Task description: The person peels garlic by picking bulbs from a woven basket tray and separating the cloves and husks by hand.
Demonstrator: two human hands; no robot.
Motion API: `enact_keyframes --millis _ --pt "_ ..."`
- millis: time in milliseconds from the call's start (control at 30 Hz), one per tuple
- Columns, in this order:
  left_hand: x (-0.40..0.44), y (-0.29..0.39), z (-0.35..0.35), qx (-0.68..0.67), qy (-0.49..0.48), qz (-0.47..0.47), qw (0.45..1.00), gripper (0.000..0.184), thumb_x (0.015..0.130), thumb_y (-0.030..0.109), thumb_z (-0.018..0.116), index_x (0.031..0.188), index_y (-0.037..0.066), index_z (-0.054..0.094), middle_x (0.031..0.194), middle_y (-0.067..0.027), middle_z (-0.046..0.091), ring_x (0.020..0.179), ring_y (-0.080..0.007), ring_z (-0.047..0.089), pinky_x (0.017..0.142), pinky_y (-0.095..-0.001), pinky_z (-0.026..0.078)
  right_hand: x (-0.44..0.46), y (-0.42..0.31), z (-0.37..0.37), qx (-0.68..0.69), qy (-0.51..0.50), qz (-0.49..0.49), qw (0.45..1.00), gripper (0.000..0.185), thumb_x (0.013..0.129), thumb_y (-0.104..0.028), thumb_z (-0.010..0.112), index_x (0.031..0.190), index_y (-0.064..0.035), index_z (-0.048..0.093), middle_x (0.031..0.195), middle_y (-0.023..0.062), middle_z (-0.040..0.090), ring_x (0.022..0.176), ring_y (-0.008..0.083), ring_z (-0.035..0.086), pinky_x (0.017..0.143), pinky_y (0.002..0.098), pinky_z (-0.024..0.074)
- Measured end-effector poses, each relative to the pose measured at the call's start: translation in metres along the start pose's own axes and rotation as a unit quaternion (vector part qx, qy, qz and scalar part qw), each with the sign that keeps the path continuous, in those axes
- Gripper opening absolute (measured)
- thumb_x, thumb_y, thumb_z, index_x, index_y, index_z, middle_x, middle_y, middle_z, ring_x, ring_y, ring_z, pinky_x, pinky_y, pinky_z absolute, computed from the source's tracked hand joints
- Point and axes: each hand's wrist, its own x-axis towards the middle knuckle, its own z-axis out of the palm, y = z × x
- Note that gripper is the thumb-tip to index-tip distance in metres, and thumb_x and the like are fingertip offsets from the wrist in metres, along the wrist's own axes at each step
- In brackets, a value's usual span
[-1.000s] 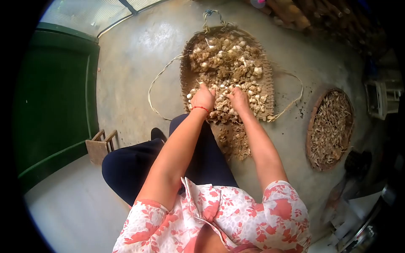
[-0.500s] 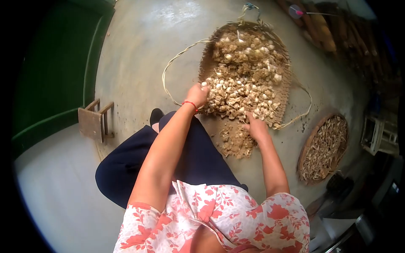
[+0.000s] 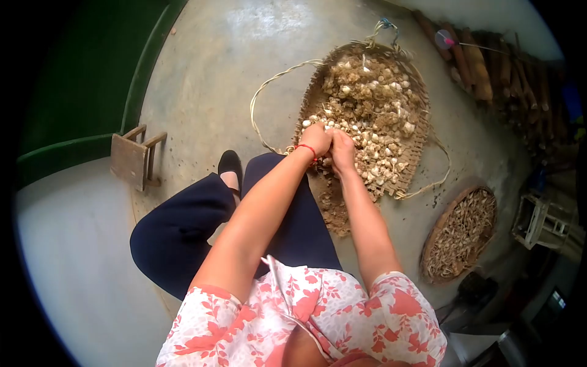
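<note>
A long woven bamboo tray (image 3: 417, 150) lies on the floor before my knees, heaped with pale garlic bulbs (image 3: 382, 156) and dry brown roots. Over its near left part my two hands have come together. My left hand (image 3: 317, 139), with a red string at the wrist, is closed, fingers pinched at a garlic bulb that is mostly hidden. Against it, my right hand (image 3: 340, 148) is closed too, its fingertips meeting the left ones at the same bulb. Loose brown scraps and soil (image 3: 335, 214) lie under my right forearm at the tray's near end.
A round basket (image 3: 429, 251) of dry pale pieces stands at the right. Rope loops (image 3: 254, 110) stick out from the tray's sides. On the left is a small wooden stool (image 3: 129, 160) by a green door (image 3: 73, 73). Stacked logs (image 3: 477, 73) lie at the upper right.
My right hand has moved up and left from the tray's near edge to meet my left hand. The left hand has shifted slightly right, and the whole view has moved a little.
</note>
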Motion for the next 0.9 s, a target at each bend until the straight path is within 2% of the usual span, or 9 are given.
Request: enact_keyframes --millis 100,133,300,367,500,567,767,833,900 --pt "0.001 -0.001 -0.007 0.009 0.073 -0.007 0.997 0.029 0.082 0.021 0.055 0.099 -0.002 0.058 0.097 -0.0262 0.062 0.095 -0.0404 0.059 0.084 -0.0455 0.046 0.037 0.044 -0.003 -0.138 0.135 -0.038 0.98 0.02 0.09 -0.015 0.047 0.088 -0.0014 0.061 0.061 -0.001 0.05 0.051 0.0092 0.046 0.045 0.0236 0.0381" --pt "-0.008 0.006 -0.016 0.011 0.067 -0.012 0.998 0.028 0.08 0.019 0.054 0.099 -0.001 0.058 0.097 -0.0261 0.062 0.095 -0.0406 0.059 0.084 -0.0458 0.046 0.033 0.027 -0.007 -0.136 0.232 0.074 0.96 0.021 0.089 -0.015 0.047 0.082 -0.0009 0.061 0.065 0.0015 0.054 0.052 0.01 0.046 0.046 0.0256 0.0369" --pt "0.001 -0.011 -0.022 -0.013 0.031 -0.018 0.999 0.029 0.081 0.022 0.058 0.101 0.001 0.057 0.099 -0.0251 0.062 0.096 -0.0405 0.059 0.084 -0.0458 0.046 0.025 -0.016 -0.01 -0.52 0.04 -0.043 0.852 0.023 0.086 -0.023 0.055 0.097 -0.006 0.065 0.084 0.015 0.064 0.083 0.0279 0.062 0.075 0.0415 0.048" --pt "0.003 -0.019 -0.017 -0.063 -0.058 -0.047 0.995 0.038 0.082 0.03 0.061 0.105 0.001 0.055 0.102 -0.0247 0.061 0.098 -0.0402 0.058 0.085 -0.0449 0.045 0.027 -0.038 0.006 -0.684 0.001 -0.082 0.725 0.031 0.086 -0.029 0.057 0.107 -0.0068 0.064 0.093 0.0174 0.064 0.092 0.032 0.062 0.081 0.0424 0.0473" --pt "0.007 -0.035 -0.003 0.016 0.052 0.078 0.995 0.049 0.085 0.03 0.063 0.121 0.001 0.047 0.095 -0.0206 0.064 0.077 -0.0312 0.066 0.07 -0.0393 0.052 0.08 -0.045 0.016 -0.705 0.008 0.004 0.709 0.049 0.087 -0.033 0.057 0.127 -0.0075 0.047 0.106 0.0218 0.062 0.099 0.0372 0.059 0.082 0.0465 0.0467" --pt "0.002 -0.021 -0.02 -0.072 -0.002 -0.01 0.997 0.049 0.085 0.03 0.062 0.123 0.002 0.047 0.097 -0.02 0.063 0.069 -0.0267 0.066 0.062 -0.0365 0.052 0.097 -0.035 0.004 -0.744 -0.02 -0.038 0.667 0.041 0.087 -0.03 0.056 0.118 -0.0053 0.05 0.1 0.021 0.064 0.094 0.0379 0.061 0.08 0.0475 0.0473" --pt "-0.005 0.001 -0.036 -0.256 -0.039 -0.089 0.962 0.042 0.089 0.037 0.056 0.112 0.002 0.051 0.087 -0.0111 0.062 0.057 -0.0147 0.06 0.047 -0.029 0.047 0.048 -0.062 -0.007 -0.581 0.052 -0.121 0.803 0.034 0.087 -0.029 0.057 0.108 -0.0039 0.048 0.069 0.0096 0.061 0.061 0.0185 0.059 0.058 0.0338 0.0468" --pt "-0.017 0.024 -0.044 -0.378 -0.138 -0.116 0.908 0.039 0.092 0.041 0.051 0.103 0.004 0.052 0.08 -0.0061 0.058 0.047 -0.0112 0.05 0.039 -0.0251 0.038 0.007 -0.074 0.004 -0.379 0.0 -0.115 0.918 0.027 0.085 -0.023 0.059 0.102 -0.0047 0.048 0.06 0.0054 0.057 0.053 0.0131 0.053 0.051 0.0291 0.0432" --pt "-0.02 0.035 -0.039 -0.397 -0.158 -0.092 0.9 0.037 0.093 0.042 0.049 0.098 0.006 0.053 0.07 -0.0026 0.053 0.043 -0.0084 0.042 0.037 -0.0225 0.031 -0.012 -0.06 -0.002 -0.375 -0.033 -0.185 0.908 0.024 0.086 -0.019 0.058 0.1 -0.0022 0.049 0.061 0.0003 0.054 0.055 0.0076 0.048 0.051 0.023 0.0375"
